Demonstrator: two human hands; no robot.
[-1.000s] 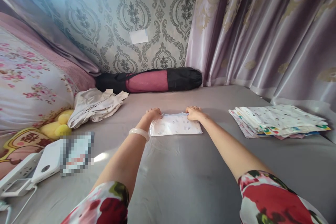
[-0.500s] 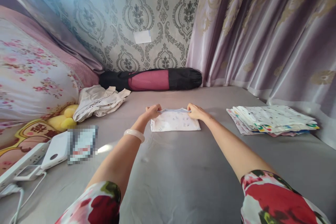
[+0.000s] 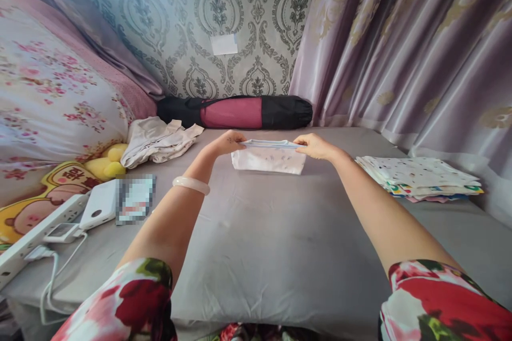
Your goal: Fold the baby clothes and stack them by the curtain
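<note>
A folded white cloth (image 3: 268,161) with small pale prints and a light blue edge hangs between my two hands, just above the grey sheet. My left hand (image 3: 229,143) pinches its upper left corner. At the upper right corner, my right hand (image 3: 314,146) grips the same edge between thumb and fingers. The cloth's top edge is stretched nearly straight. Whether it is a garment or a plain cloth, I cannot tell.
To the right lies a stack of folded printed cloths (image 3: 424,176). Crumpled pale clothes (image 3: 158,141) rest at the left. Behind is a black and maroon rolled bag (image 3: 232,112). A white power strip (image 3: 44,240), a power bank (image 3: 100,205) and a yellow plush toy (image 3: 106,162) sit on the left.
Both hands have lifted the folded cloth, and its front now hangs down from the held edge. The hands are slightly farther apart. The camera view has shifted.
</note>
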